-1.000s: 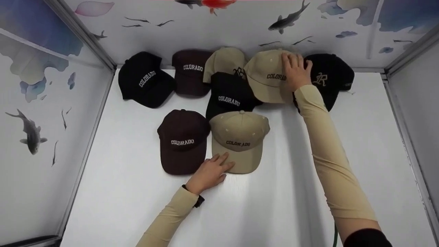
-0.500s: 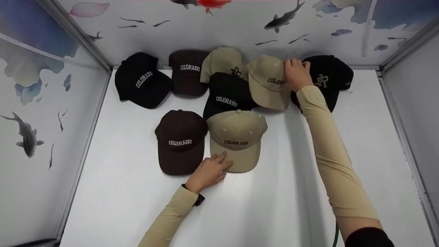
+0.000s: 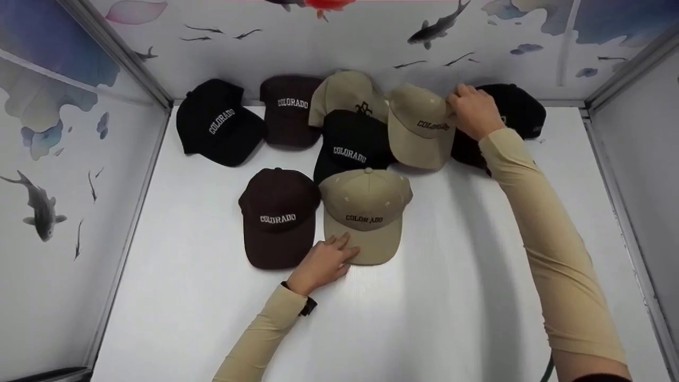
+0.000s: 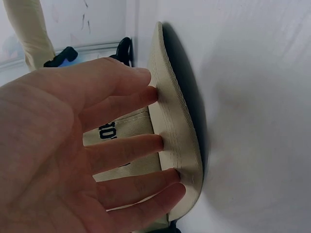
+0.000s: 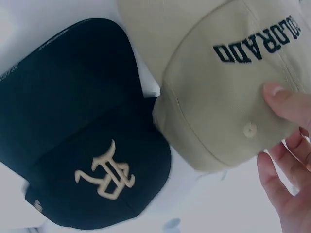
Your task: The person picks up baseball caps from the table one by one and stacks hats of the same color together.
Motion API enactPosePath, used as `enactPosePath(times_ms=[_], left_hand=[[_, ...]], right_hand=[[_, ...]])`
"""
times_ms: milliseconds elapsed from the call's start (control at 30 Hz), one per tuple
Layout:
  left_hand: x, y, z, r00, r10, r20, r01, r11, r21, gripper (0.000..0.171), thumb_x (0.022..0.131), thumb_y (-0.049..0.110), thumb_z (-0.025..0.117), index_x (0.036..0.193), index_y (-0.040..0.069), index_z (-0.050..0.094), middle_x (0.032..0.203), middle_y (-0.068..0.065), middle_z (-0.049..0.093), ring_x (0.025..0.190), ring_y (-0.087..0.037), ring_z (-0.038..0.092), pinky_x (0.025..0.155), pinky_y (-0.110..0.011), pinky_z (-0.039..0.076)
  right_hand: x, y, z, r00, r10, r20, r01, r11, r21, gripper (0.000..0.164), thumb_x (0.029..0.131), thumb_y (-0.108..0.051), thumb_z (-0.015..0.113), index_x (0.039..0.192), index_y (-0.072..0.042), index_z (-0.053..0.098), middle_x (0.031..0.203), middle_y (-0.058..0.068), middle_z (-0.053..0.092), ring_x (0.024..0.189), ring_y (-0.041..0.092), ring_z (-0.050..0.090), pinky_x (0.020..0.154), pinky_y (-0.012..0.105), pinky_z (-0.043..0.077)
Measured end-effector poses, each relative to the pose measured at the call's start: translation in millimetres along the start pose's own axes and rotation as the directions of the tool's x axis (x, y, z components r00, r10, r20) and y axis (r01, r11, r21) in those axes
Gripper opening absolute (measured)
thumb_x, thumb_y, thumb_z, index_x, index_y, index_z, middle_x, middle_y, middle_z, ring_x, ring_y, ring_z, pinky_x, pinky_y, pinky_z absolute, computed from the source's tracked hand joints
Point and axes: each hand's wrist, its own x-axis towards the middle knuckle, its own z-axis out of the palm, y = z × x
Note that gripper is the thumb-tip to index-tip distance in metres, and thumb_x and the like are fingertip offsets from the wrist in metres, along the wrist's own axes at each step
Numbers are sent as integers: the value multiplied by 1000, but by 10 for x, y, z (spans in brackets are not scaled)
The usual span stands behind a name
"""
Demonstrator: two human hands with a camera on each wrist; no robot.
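My left hand [image 3: 320,263] rests its outstretched fingertips on the brim of the front beige baseball cap [image 3: 376,244], which has dark COLORADO lettering. The left wrist view shows those fingers [image 4: 131,148] straight and spread against the brim. At the back right, my right hand [image 3: 473,110] pinches the crown of another beige COLORADO cap [image 3: 416,146]. In the right wrist view the thumb [image 5: 289,104] lies on the crown's front, with the other fingers past its edge. Beside it sits a black cap [image 5: 73,92] with a beige R-shaped emblem, partly hidden by the hand in the head view.
A maroon cap [image 3: 279,241] stands left of the front beige one. Behind them are a black cap [image 3: 350,138], a beige cap [image 3: 339,95], another maroon cap [image 3: 292,124] and a black cap [image 3: 217,119]. Patterned panels [image 3: 345,42] wall in the white surface [image 3: 424,307].
The back beige cap has turned and come slightly forward, then shifted a little right with my right hand. That hand now covers the right black cap's emblem. My left hand stays on the brim.
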Motion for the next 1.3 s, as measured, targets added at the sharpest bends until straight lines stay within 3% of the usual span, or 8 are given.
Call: enactPosePath(times_ms=[133,333,533,700,900,1133,1200,1300], left_hand=[[-4,16,42,1000,3,-1,-3,1000,0,36,88,21,70,123,16,68,133,-19,55,112,-39,58,80,-43,53],[-7,28,45,999,-15,40,16,1000,-14,39,88,21,70,126,16,66,136,-19,52,116,-38,55,82,-44,51],[-32,0,38,998,-22,64,22,1000,3,42,87,22,72,128,16,64,138,-18,51,117,-40,54,84,-45,50],[-46,-44,36,999,-16,51,16,1000,-5,43,85,20,73,127,16,65,137,-18,52,116,-41,55,83,-46,51],[-67,-77,43,1000,11,7,-11,1000,22,41,83,19,74,123,16,67,133,-17,55,113,-37,57,75,-42,53],[-82,-98,76,992,55,-114,-48,997,64,18,78,18,76,96,15,71,93,-3,63,83,-23,62,62,-37,50],[-92,-110,87,988,52,-148,-45,998,48,10,76,16,76,81,13,68,81,-3,61,72,-22,61,59,-37,49],[-124,-119,88,982,24,-186,-29,999,-20,15,76,10,71,70,10,58,69,-4,57,62,-22,59,59,-37,48]], right_hand=[[-128,-72,-65,985,-90,-145,81,995,-64,6,84,9,58,79,8,57,81,20,48,76,39,49,68,50,42],[-299,-249,-352,951,-183,-248,165,982,-93,10,77,14,64,86,11,60,85,22,52,80,41,52,71,53,45],[-504,-451,-710,912,-233,-338,233,972,-40,16,74,13,69,88,9,61,86,22,53,80,42,51,71,55,44],[-706,-713,-841,885,-315,-341,334,942,-3,20,74,9,74,92,7,65,89,21,57,80,39,53,66,50,43],[-887,-1207,-691,833,-451,-320,460,886,-52,12,76,6,72,84,2,64,85,16,58,77,35,56,65,45,47],[-1115,-1749,-559,792,-555,-254,541,831,-129,11,88,5,51,83,1,60,86,16,55,74,33,53,65,44,44],[-1194,-1882,-547,781,-568,-258,551,822,-143,15,89,4,46,83,1,59,87,16,54,74,33,52,65,43,44],[-1328,-2056,-546,763,-584,-276,561,811,-165,20,91,2,40,82,1,58,87,16,54,74,32,52,64,42,43]])
